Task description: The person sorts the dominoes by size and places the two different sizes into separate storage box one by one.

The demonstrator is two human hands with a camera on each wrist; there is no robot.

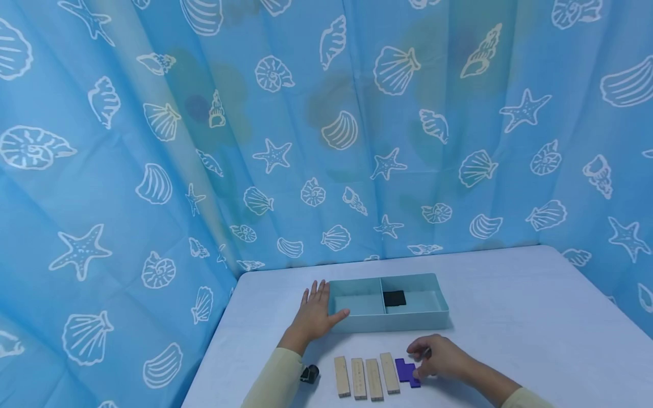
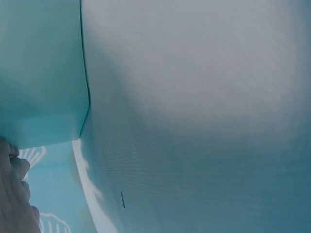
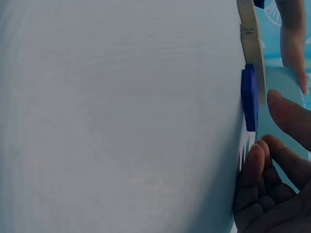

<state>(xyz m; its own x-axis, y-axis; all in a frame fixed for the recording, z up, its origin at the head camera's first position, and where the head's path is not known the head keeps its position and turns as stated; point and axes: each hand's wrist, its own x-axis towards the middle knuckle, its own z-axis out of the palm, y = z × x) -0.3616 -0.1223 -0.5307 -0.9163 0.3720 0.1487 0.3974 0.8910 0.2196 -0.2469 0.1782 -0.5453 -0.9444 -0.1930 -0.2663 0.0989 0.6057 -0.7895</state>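
My left hand [image 1: 312, 318] rests against the left end of a light teal two-compartment box [image 1: 393, 323]. Its fingers reach straight along that end, with the thumb over the front corner. A flat, stepped purple block [image 1: 406, 372] lies on the table. My right hand [image 1: 442, 358] is beside it, holding nothing; in the right wrist view a gap separates the thumb from the loosely bent fingers, close to the purple block [image 3: 250, 97]. Left of the purple block, several wooden blocks [image 1: 374, 379] lie in a row.
A flat black piece [image 1: 394, 298] lies in the box's right compartment. Near my left forearm a small black object [image 1: 309, 374] sits on the white table [image 1: 530, 317]. A blue shell-print curtain [image 1: 357, 153] hangs behind the table and along its sides.
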